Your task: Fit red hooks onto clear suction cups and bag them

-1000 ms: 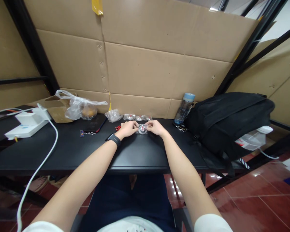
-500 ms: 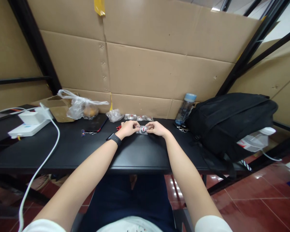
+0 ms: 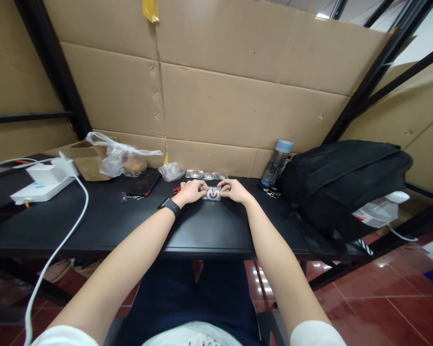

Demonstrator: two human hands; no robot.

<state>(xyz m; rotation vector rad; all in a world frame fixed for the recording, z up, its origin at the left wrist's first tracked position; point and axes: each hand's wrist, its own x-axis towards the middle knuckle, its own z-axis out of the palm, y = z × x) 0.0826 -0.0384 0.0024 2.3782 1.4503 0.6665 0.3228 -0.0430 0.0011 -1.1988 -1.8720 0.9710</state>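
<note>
Small clear packet (image 3: 212,193) w/ a round silver-and-red item inside sits low over the black worktop (image 3: 104,223), far-centre, pinched between both hands. Left hand (image 3: 191,191) grips its left edge, right hand (image 3: 234,190) its right edge; fingers closed on the plastic, hands close together w/ only the packet between them. Can't tell if the packet is open or sealed, too small to read.

Progress, as a judgement: one packet in hand, being worked at its edges; a row of similar packets (image 3: 205,175) lies just behind by the cardboard wall, apparently not yet touched. Looks like early-to-mid stage, w/ more left than done.

Counts:
- packet in hand: 1
- packets in the back row: approx 3, overlap makes it unsure
- crumpled clear bag (image 3: 170,171): 1, left of that row
- larger plastic bag (image 3: 120,157) w/ sth orange in it: 1
- phone (image 3: 143,185): 1, keychain just beside it
- water bottle (image 3: 277,162): 1
- black backpack (image 3: 341,180): 1, right end of worktop
- white charger block (image 3: 43,181) + cable: 1, left end
- wrist watch (image 3: 170,207): 1, on left wrist
</note>
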